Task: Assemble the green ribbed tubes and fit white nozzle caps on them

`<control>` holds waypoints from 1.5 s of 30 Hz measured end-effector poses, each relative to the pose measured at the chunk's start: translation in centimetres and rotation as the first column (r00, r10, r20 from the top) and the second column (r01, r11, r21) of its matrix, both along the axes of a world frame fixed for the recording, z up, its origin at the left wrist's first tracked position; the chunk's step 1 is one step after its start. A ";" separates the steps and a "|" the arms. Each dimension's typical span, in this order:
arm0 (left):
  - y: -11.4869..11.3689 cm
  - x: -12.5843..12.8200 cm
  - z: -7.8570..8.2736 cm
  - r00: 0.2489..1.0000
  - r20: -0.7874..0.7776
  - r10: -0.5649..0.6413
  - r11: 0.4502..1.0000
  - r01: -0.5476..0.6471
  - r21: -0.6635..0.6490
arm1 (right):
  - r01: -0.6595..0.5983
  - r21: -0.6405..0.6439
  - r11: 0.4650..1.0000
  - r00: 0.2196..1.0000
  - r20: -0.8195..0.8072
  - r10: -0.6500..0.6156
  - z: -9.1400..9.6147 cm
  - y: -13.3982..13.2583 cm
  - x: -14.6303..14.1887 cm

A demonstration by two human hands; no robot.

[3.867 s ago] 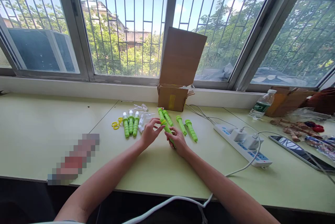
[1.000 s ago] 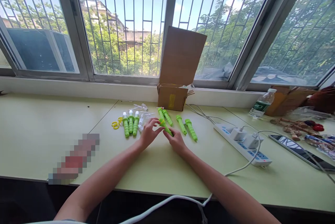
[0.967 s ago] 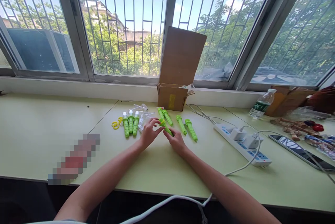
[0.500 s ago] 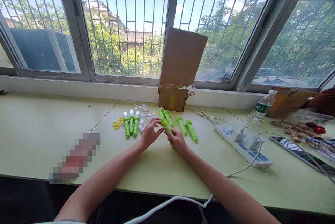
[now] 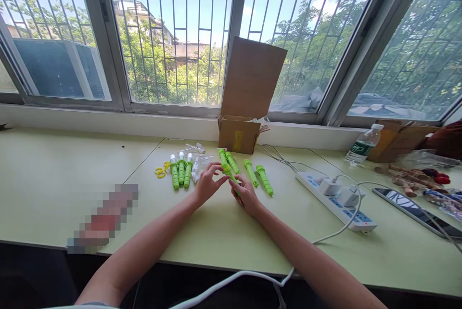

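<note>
Between my two hands is a green ribbed tube point(image 5: 226, 169), held tilted just above the table. My left hand point(image 5: 209, 184) pinches its wider collar end with thumb and fingers. My right hand point(image 5: 246, 190) is closed round the lower end, which its fingers partly cover. Left of my hands lie three green ribbed tubes with white tops point(image 5: 181, 169). Beyond and right of my hands lie several more green tubes point(image 5: 265, 180) without white tops. Clear plastic pieces point(image 5: 197, 167) are partly hidden behind my left hand.
Yellow ring-shaped pieces point(image 5: 160, 172) lie at the left. An open cardboard box point(image 5: 236, 135) stands by the window. To the right are a power strip point(image 5: 335, 198) with plugs and cables, a phone point(image 5: 415, 210) and a water bottle point(image 5: 364, 145). A white cable hangs along the table's front edge.
My right hand's fingers have shifted slightly on the lower end of the green tube. My left hand and the other things look unmoved.
</note>
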State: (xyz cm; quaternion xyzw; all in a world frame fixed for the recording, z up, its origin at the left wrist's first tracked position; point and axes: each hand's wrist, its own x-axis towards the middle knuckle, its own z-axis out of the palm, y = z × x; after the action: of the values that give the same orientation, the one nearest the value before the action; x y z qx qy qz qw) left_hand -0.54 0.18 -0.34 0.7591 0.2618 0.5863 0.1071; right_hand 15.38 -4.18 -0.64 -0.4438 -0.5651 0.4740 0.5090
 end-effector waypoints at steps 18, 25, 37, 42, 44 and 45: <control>0.0 0.0 0.0 0.999 -0.023 0.030 0.999 -0.030 0.011 | 0.005 0.017 1.000 1.000 0.002 -0.005 -0.1 0.2 0.0; 0.2 0.0 -0.2 1.000 -0.028 0.012 1.000 -0.012 -0.005 | -0.001 -0.012 1.000 1.000 -0.018 0.001 0.3 0.0 -0.1; 0.1 0.1 -0.1 1.000 -0.019 0.024 1.000 -0.023 0.018 | -0.036 -0.037 0.999 0.998 -0.049 0.034 -0.2 0.4 0.3; -0.3 0.2 -0.2 1.000 0.024 -0.007 1.000 0.007 -0.003 | -0.059 -0.007 0.998 0.998 -0.016 0.059 0.1 0.2 0.3; -0.3 0.2 -0.3 0.999 0.051 -0.009 1.000 0.009 -0.001 | -0.077 0.022 0.997 0.997 0.013 0.077 0.1 0.1 0.2; -0.3 0.2 -0.3 0.998 0.064 -0.006 1.000 0.006 0.001 | -0.084 0.037 0.996 0.996 0.035 0.082 0.1 0.0 0.2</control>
State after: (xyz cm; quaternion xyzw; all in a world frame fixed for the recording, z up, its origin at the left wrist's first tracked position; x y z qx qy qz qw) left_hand -0.34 -0.08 -0.67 0.7407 0.2556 0.6102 0.1168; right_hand 15.53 -4.18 -0.56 -0.4179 -0.6004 0.4762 0.4879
